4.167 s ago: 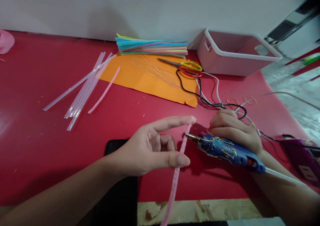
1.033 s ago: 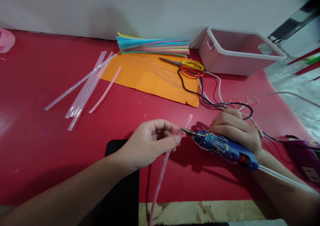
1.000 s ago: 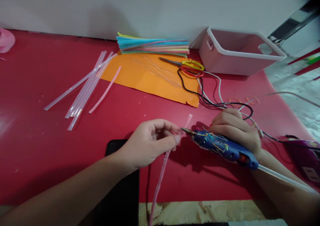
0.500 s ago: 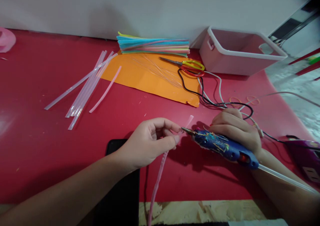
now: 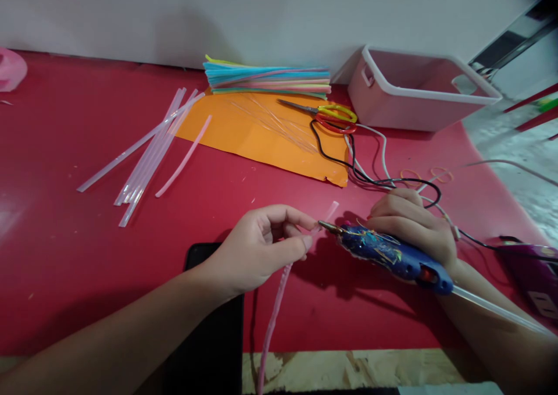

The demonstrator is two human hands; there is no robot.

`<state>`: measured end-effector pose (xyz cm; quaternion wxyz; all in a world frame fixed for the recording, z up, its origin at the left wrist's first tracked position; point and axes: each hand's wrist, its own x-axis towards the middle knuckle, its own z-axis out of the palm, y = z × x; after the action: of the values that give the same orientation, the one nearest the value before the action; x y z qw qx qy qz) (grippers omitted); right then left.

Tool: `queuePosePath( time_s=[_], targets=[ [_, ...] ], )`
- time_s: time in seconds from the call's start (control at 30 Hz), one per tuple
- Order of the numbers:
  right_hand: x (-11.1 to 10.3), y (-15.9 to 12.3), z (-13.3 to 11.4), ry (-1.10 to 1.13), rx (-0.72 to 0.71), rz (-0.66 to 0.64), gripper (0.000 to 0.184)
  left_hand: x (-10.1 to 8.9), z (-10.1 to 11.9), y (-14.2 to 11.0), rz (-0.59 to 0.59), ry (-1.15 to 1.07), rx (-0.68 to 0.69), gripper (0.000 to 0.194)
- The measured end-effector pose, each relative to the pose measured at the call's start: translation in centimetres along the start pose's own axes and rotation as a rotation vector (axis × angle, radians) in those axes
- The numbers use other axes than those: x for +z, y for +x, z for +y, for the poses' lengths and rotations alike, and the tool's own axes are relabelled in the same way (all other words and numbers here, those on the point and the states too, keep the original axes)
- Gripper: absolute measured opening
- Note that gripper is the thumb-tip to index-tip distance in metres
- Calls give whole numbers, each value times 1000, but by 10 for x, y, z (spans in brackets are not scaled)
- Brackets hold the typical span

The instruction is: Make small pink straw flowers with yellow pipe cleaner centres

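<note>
The left hand (image 5: 268, 249), nearly closed, pinches a pink strip (image 5: 272, 319) — one end above it, the rest reaching past the near edge of the red surface (image 5: 65, 249). Just right, a blue glue gun (image 5: 387, 252) points its nozzle (image 5: 331, 227) at the pinch — wrapped in the right hand (image 5: 410, 226).

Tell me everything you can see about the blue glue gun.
The blue glue gun looks plastic, its front crusted with multicoloured residue. A metal-looking nozzle points left toward the left hand; whether it touches that or the pink strip is unclear. Red shows through a rear opening, and a clear stick juts from the back. The right hand grips it over the red table, hiding the handle.
</note>
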<state>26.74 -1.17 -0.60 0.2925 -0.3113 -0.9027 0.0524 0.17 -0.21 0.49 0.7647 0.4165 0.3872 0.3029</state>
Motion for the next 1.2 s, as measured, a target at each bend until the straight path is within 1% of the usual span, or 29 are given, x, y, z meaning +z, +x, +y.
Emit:
queuePosePath(
  time_s=[0.37, 0.67, 0.93, 1.2],
  targets=[
    [0, 0, 0, 4, 9, 10, 17, -2, -1, 0, -26, -4, 26, 13],
    [-1, 0, 0, -7, 6, 15, 19, -3, -3, -1, -42, 0, 36, 17],
    [-1, -1, 2, 8, 18, 53, 13, -3, -2, -1, -71, -34, 48, 16],
    [-1, -4, 3, 19, 38, 54, 14, -6, -6, 0, -78, -6, 47, 21]
  ],
)
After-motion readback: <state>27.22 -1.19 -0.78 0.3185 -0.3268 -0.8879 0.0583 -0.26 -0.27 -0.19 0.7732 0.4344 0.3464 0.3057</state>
